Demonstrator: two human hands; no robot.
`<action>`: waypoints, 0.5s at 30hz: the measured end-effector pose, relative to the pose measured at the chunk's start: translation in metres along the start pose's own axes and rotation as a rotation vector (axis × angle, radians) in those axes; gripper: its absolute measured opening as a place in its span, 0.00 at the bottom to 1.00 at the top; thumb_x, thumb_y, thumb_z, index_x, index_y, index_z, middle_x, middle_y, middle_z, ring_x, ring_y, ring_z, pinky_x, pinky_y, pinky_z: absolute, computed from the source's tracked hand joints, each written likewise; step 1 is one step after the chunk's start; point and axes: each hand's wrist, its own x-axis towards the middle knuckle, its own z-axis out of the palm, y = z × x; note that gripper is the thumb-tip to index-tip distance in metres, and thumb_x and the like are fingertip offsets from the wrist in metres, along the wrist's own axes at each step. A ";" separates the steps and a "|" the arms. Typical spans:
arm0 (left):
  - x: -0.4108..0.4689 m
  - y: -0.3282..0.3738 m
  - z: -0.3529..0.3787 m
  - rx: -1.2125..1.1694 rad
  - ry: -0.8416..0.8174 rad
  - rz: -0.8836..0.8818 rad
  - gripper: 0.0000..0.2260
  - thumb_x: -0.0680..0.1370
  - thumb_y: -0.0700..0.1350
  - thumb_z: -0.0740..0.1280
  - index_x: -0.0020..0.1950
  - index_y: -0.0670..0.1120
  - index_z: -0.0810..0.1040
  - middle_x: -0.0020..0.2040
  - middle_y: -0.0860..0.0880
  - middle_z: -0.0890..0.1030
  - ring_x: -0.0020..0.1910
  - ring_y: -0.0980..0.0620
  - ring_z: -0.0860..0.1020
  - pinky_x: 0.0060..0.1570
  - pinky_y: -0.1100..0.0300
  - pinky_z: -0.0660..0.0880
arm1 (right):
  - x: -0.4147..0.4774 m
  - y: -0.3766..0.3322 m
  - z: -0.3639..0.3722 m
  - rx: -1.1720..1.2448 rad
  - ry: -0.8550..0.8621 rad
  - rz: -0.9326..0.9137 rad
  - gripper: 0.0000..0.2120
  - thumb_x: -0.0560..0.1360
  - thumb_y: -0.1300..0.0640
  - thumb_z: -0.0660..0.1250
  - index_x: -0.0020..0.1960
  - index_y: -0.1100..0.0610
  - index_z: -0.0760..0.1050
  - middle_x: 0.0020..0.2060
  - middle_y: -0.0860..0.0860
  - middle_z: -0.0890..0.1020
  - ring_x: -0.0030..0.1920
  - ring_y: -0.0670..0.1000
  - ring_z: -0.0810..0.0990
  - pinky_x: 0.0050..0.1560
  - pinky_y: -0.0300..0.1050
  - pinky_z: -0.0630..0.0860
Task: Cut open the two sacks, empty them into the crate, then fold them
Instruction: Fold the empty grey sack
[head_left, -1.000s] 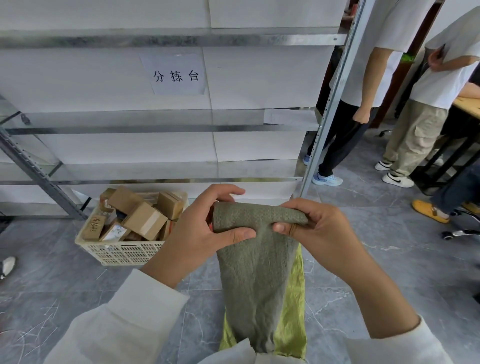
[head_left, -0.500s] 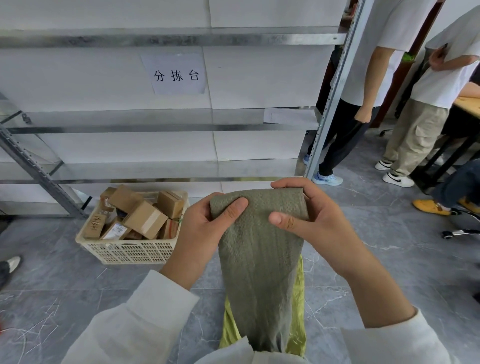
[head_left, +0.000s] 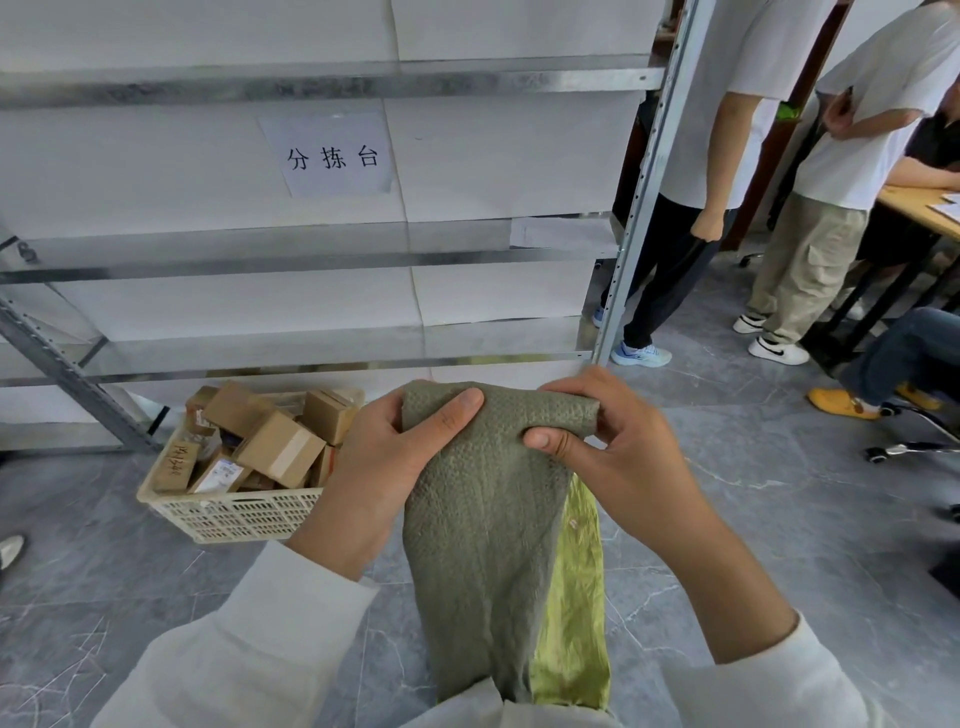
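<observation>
Olive woven sack (head_left: 483, 519) hangs at centre, top edge pinched by left grip (head_left: 384, 462) and right grip (head_left: 618, 457) (thumbs in front); yellow sack (head_left: 576, 597) behind, at 5 o'clock; crate (head_left: 234, 514) at 9 o'clock, holding boxes (head_left: 280, 447).

The grey sack (head_left: 483, 519), coarse and woven, hangs limp, its rolled top edge pinched between the fingers of the left hand (head_left: 374, 467) and right hand (head_left: 623, 467). The yellow sack (head_left: 576, 623) hangs behind it, below the right fingers. Left of the left fingers sits the cream crate (head_left: 234, 512), full of boxes (head_left: 280, 447).
</observation>
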 end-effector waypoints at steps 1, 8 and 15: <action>0.000 0.000 -0.001 0.043 -0.002 0.058 0.17 0.64 0.60 0.77 0.48 0.53 0.84 0.47 0.53 0.85 0.47 0.55 0.83 0.41 0.64 0.79 | 0.000 -0.001 0.000 0.025 0.006 0.017 0.15 0.67 0.42 0.72 0.50 0.49 0.79 0.44 0.44 0.79 0.48 0.48 0.81 0.50 0.45 0.79; 0.001 0.002 -0.008 0.293 -0.077 0.266 0.25 0.59 0.58 0.79 0.52 0.59 0.76 0.48 0.58 0.81 0.48 0.58 0.81 0.41 0.65 0.78 | 0.001 -0.008 -0.006 0.336 -0.025 0.191 0.13 0.71 0.46 0.70 0.48 0.55 0.83 0.45 0.50 0.86 0.48 0.50 0.85 0.43 0.38 0.80; -0.002 0.006 -0.001 0.261 -0.094 0.417 0.21 0.65 0.54 0.78 0.56 0.56 0.79 0.53 0.56 0.82 0.54 0.56 0.80 0.47 0.66 0.77 | 0.004 -0.010 -0.010 0.435 -0.032 0.339 0.24 0.67 0.41 0.72 0.50 0.61 0.82 0.50 0.58 0.85 0.51 0.56 0.84 0.56 0.51 0.79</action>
